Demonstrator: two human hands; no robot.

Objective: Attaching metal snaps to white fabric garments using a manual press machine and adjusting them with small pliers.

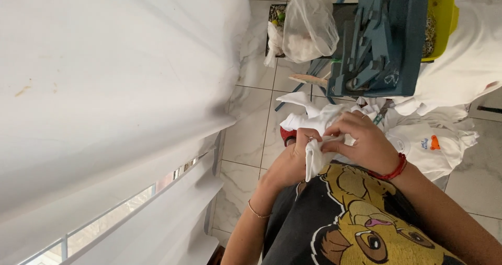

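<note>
A small white cotton garment [316, 155] sits bunched between both hands above the lap. The left hand [290, 163] and the right hand [366, 142] each pinch its fabric, seemingly mid-fold or turning; a blue metal press [376, 40] stands at twelve o'clock.
</note>
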